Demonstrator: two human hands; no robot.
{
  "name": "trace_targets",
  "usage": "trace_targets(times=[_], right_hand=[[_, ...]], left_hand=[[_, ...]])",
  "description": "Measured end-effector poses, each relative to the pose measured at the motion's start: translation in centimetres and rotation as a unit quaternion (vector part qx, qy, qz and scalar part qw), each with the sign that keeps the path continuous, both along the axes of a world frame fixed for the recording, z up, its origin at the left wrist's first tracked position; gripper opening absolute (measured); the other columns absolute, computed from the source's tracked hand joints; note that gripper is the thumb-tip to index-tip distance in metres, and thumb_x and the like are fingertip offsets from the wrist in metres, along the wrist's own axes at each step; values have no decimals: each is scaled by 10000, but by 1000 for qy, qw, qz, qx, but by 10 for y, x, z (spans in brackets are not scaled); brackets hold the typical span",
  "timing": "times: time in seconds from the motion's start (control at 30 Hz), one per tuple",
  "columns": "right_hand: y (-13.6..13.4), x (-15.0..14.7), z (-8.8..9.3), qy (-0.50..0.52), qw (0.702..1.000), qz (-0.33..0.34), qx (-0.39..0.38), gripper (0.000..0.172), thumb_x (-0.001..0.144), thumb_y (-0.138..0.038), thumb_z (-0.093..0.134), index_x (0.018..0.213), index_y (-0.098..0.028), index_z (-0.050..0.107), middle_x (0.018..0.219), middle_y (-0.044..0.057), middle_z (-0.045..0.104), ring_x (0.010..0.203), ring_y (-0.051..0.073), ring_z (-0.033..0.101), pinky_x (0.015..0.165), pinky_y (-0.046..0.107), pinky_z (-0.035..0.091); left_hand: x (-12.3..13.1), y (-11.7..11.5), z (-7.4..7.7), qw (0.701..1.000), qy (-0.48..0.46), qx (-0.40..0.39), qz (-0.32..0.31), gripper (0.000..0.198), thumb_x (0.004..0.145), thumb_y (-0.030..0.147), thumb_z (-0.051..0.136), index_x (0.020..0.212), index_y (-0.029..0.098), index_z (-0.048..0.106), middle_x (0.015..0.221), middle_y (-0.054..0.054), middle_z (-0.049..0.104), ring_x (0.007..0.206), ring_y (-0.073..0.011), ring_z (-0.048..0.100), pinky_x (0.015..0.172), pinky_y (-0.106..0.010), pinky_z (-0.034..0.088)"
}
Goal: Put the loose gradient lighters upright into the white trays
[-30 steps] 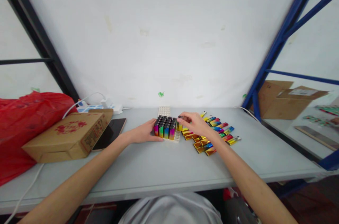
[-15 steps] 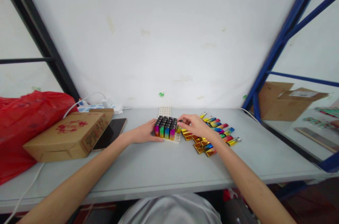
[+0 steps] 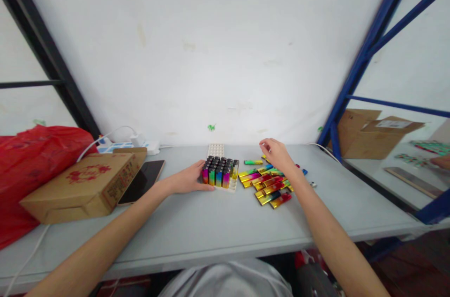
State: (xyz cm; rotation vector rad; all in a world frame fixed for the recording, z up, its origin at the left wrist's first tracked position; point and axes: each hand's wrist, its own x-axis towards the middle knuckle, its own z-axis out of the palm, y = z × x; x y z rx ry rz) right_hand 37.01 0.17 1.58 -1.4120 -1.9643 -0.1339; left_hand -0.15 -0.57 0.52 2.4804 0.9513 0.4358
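Observation:
A white tray (image 3: 217, 149) on the grey table (image 3: 211, 222) holds several upright rainbow-coloured lighters (image 3: 218, 173) with black tops. My left hand (image 3: 188, 179) rests flat against the tray's left side, fingers stretched along it. Several more lighters (image 3: 265, 183) lie loose in a pile to the right of the tray; one green lighter (image 3: 253, 162) lies apart behind the pile. My right hand (image 3: 276, 152) hovers over the far end of the loose pile, fingers curled downward and apart, with nothing visible in them.
A cardboard box (image 3: 84, 183) and a dark phone (image 3: 145, 175) lie at the left, beside a red plastic bag (image 3: 31, 166). A white power strip (image 3: 130, 144) with cables sits by the wall. A blue shelf frame (image 3: 355, 77) stands at the right, with cardboard boxes (image 3: 372, 135) behind it.
My right hand has left the tray's right edge and moved back and to the right, over the loose lighters. One more lighter stands at the tray's right side. My left hand has stayed.

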Motion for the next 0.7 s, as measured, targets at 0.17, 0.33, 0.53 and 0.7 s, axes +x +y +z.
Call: trace_targets(times=[0.17,0.33,0.53,0.7], right_hand=[[13,50,-22,-77,973,-153,-155,373,969,-251,586,1289,-84,681,1310,232,664,1260,300,615,1089,372,431],[10,58,-31,-70,942,-200,-262,783,913,-620,650,1478,-90,540,1331,264,668,1245,354,641,1015,408,476],[3,41,-21,-99,932,-255,-239,857,833,-570,765,1508,-116,494,1346,276,634,1273,416,603,1018,491,474],[3,33,-8,-27,972,-182,-145,670,852,-471,753,1382,-89,602,1210,216,654,1209,327,628,1073,414,467]], left_hand=[[1,0,1,1000,1,-5,-5,834,813,594,789,1478,194,483,1459,-131,581,1337,-342,556,1224,-475,376],[1,0,1,1000,12,-3,4,833,808,636,774,1455,182,514,1435,-125,591,1324,-342,568,1212,-437,395],[1,0,1,1000,4,-13,4,843,801,605,789,1467,179,495,1450,-131,586,1341,-351,562,1218,-449,390],[1,-1,2,1000,9,-18,11,831,800,596,794,1456,180,497,1440,-137,596,1330,-348,573,1209,-456,402]])
